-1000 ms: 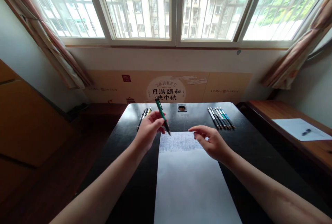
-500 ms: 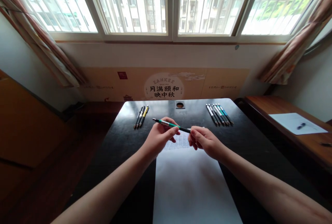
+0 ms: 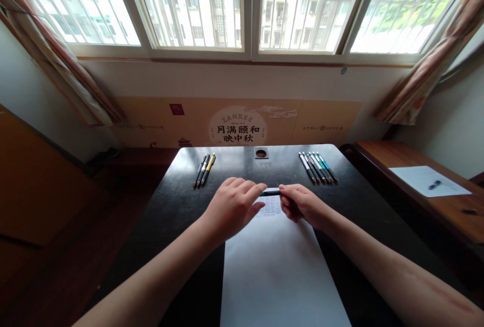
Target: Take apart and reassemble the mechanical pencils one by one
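Observation:
A dark pen with a bit of green (image 3: 271,192) is held level above the paper. My right hand (image 3: 304,206) pinches its right end between thumb and fingers. My left hand (image 3: 234,208), its back towards me, lies over the pen's left part with the fingers bent across it. The left thumb hangs lower, apart from the fingers, and most of the pen is hidden behind this hand. Beneath both hands lies a long white sheet of paper (image 3: 280,271), and at its far end a printed patch (image 3: 271,208) shows between them.
Three pens (image 3: 204,170) lie side by side at the back left of the black table (image 3: 170,216). Several more pens (image 3: 318,168) form a row at the back right. A square cable hole (image 3: 261,153) is near the far edge. Right of it all, a wooden desk (image 3: 378,158) bears a white sheet (image 3: 429,180).
My left hand has turned over so that its back faces me, and its fingers now cover the pen's green and silver part. My right hand still pinches the other end.

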### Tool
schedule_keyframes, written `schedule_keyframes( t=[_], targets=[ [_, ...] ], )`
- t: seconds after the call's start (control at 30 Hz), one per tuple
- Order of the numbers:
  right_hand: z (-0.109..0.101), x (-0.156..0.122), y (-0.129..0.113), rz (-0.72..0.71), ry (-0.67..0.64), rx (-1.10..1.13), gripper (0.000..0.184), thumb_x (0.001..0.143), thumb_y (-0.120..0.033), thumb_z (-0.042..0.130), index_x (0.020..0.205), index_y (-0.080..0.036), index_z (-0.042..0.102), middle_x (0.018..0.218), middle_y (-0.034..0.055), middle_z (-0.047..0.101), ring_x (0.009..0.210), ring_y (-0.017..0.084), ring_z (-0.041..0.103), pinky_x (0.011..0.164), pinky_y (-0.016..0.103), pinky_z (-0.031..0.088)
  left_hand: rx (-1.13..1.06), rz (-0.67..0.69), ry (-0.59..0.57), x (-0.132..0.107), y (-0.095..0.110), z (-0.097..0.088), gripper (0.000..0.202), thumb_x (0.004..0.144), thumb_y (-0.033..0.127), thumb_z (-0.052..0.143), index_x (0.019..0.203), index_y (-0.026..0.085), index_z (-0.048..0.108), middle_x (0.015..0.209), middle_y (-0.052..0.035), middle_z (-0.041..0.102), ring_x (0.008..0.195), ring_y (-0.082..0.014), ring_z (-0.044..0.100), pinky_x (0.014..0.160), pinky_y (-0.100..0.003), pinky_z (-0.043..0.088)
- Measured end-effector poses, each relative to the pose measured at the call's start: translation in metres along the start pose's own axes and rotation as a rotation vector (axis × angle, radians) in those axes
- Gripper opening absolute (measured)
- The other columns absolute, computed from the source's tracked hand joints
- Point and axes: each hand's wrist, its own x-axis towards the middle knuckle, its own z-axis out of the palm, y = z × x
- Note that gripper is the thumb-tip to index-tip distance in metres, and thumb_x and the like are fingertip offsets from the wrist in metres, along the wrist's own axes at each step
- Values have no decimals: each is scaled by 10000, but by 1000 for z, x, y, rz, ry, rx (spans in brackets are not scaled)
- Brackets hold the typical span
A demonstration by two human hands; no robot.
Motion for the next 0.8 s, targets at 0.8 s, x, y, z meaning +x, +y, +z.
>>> schedule_keyframes(
  t=[0.8],
  targets=[
    [-3, -17, -18, -453, 65, -949, 279, 985, -459, 569, 1002, -190, 642, 835, 27, 670, 639, 143, 583, 580, 242, 423, -172, -162, -319, 2, 7, -11, 254, 1035, 283, 417, 1090, 202, 652, 963, -35, 746, 792, -214, 693, 650, -291, 471]
  ],
)
